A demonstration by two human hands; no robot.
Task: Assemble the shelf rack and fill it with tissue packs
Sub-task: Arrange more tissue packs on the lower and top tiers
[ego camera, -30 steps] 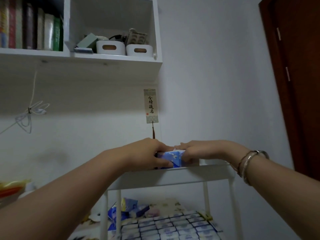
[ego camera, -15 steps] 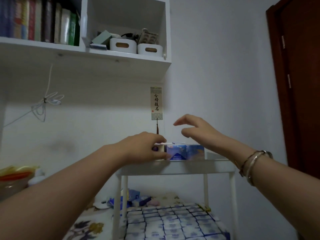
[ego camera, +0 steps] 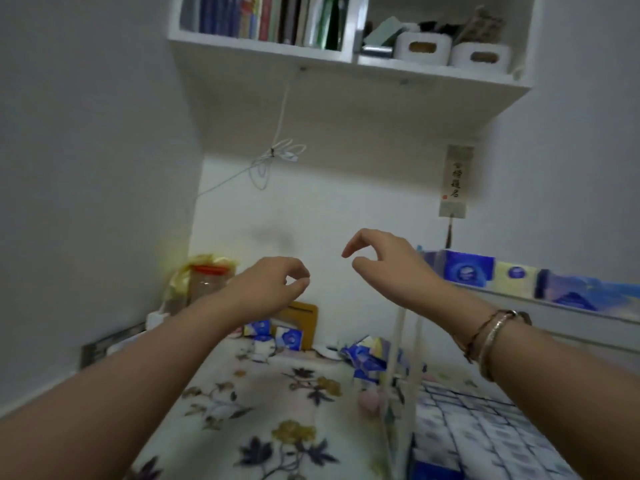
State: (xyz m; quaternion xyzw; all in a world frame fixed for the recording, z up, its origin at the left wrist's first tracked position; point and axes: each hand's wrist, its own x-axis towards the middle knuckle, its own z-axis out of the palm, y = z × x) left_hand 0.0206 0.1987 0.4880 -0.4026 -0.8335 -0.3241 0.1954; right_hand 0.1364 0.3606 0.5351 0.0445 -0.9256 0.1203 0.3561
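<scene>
Lying in a row on the white shelf rack [ego camera: 571,315] top tier, blue-and-cream tissue packs [ego camera: 469,270] are seen; left hand [ego camera: 268,289] and right hand [ego camera: 384,263] are held loosely curled, grasping nothing.

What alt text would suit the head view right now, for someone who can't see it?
Both hands hang empty in mid-air, fingers loosely curled: the left hand over a floral cloth, the right hand beside the white rack. Blue tissue packs line the rack's top tier, more packs lie loose on the cloth, and a wall shelf holds books above.
</scene>
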